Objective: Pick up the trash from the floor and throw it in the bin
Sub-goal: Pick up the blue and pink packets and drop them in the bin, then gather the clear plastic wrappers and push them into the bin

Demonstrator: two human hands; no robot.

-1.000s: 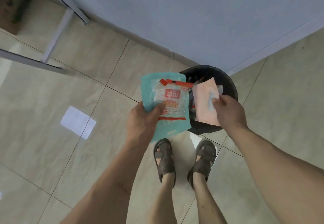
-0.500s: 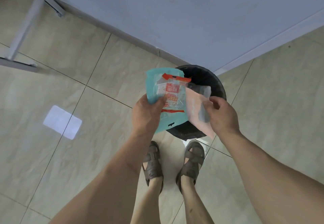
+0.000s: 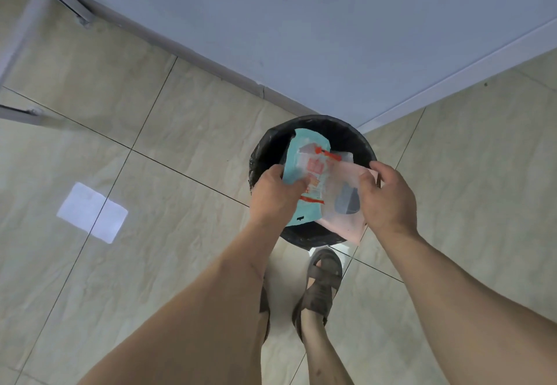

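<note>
Left hand clamped on teal packet, thumb across its printed face. Right hand pinches pink wrapper at its upper edge. Both pieces overlap, held above the bin, which stands on the floor at the wall corner. Wrapper's lower corner overhangs the bin's near rim. Judgement: shift both hands toward the bin's middle before letting go, so neither piece catches the rim.
</note>
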